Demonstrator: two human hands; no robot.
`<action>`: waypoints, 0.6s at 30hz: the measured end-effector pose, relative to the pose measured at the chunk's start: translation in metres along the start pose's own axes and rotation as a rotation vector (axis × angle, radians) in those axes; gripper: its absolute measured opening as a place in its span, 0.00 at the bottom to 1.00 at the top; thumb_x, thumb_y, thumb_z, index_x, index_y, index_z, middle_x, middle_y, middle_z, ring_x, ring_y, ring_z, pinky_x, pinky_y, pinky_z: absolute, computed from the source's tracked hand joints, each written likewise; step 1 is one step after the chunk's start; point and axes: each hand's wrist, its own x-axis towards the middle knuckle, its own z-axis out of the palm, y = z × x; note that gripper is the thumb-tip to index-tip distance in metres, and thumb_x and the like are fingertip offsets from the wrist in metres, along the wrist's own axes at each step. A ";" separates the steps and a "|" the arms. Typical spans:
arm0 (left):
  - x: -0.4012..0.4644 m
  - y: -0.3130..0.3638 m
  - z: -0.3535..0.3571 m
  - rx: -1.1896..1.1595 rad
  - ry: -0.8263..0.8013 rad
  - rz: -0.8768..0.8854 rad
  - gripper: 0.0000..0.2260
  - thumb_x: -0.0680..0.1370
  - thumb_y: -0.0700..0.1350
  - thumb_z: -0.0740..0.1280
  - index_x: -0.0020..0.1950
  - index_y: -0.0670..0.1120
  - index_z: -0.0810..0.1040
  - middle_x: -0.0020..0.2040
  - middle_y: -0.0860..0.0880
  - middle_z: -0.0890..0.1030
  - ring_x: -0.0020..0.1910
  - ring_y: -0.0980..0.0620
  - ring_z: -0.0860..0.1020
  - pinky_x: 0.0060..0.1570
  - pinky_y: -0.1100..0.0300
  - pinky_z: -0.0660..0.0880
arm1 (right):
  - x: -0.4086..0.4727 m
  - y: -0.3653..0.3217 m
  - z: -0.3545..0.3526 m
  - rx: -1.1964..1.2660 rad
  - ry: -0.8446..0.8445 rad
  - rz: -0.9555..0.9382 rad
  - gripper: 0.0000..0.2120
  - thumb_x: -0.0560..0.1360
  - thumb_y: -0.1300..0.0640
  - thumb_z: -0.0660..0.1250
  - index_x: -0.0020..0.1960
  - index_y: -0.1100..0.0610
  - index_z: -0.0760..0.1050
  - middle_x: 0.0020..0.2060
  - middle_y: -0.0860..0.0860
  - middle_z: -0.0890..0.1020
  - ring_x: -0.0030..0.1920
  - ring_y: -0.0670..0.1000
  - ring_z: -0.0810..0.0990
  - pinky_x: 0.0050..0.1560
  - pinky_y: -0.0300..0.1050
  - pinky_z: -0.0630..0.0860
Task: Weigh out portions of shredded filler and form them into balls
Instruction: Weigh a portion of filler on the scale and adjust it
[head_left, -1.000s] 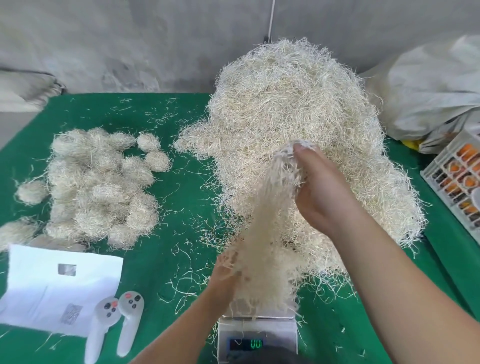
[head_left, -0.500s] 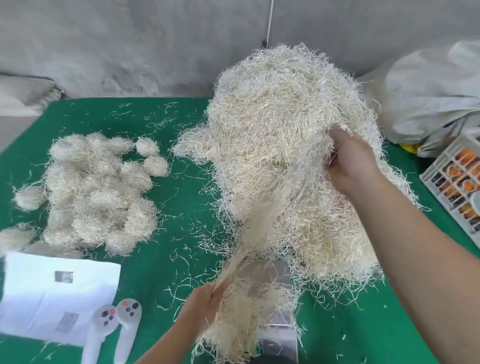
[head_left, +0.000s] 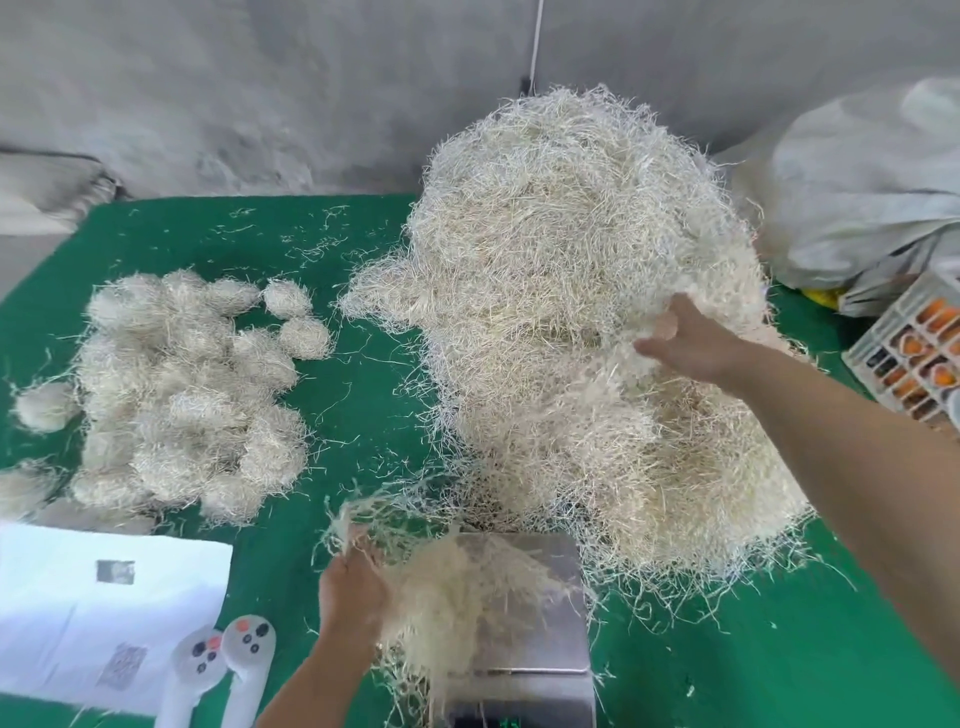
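One filler heap (head_left: 571, 291), one scale (head_left: 524, 623), two controllers (head_left: 223, 665), one paper sheet (head_left: 78, 623).

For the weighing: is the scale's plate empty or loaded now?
Loaded: a filler portion lies on the scale's plate, gripped by the left hand.

The shredded filler (head_left: 571, 291) is pale, dry and wiry, matt throughout; the balls (head_left: 182, 395) look the same, rough and bristly. The bench (head_left: 363, 249) wears a matt green felt-like cloth. The scale (head_left: 535, 613) has a brushed, shiny metal pan. Two controllers (head_left: 223, 670) are smooth white plastic, beside matt white paper (head_left: 62, 623).
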 end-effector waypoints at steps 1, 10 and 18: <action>-0.004 0.010 0.000 -0.050 0.019 -0.015 0.13 0.87 0.43 0.54 0.46 0.46 0.74 0.34 0.46 0.72 0.27 0.53 0.64 0.27 0.58 0.61 | 0.003 0.008 0.002 -0.161 -0.040 0.024 0.39 0.83 0.49 0.67 0.85 0.55 0.47 0.83 0.59 0.57 0.80 0.64 0.61 0.77 0.64 0.58; -0.065 0.097 0.015 -0.254 -0.282 0.333 0.12 0.82 0.57 0.62 0.42 0.58 0.81 0.36 0.57 0.78 0.26 0.56 0.66 0.25 0.62 0.67 | -0.016 -0.002 0.063 -0.582 0.103 -0.337 0.20 0.83 0.47 0.66 0.72 0.50 0.68 0.50 0.44 0.80 0.44 0.50 0.81 0.56 0.55 0.82; -0.103 0.132 0.012 -0.313 -0.486 0.848 0.16 0.79 0.54 0.64 0.34 0.49 0.71 0.28 0.56 0.67 0.27 0.59 0.64 0.29 0.67 0.64 | -0.025 -0.008 0.141 -0.413 -0.277 -0.310 0.29 0.80 0.54 0.72 0.78 0.44 0.66 0.52 0.46 0.84 0.42 0.46 0.82 0.51 0.47 0.81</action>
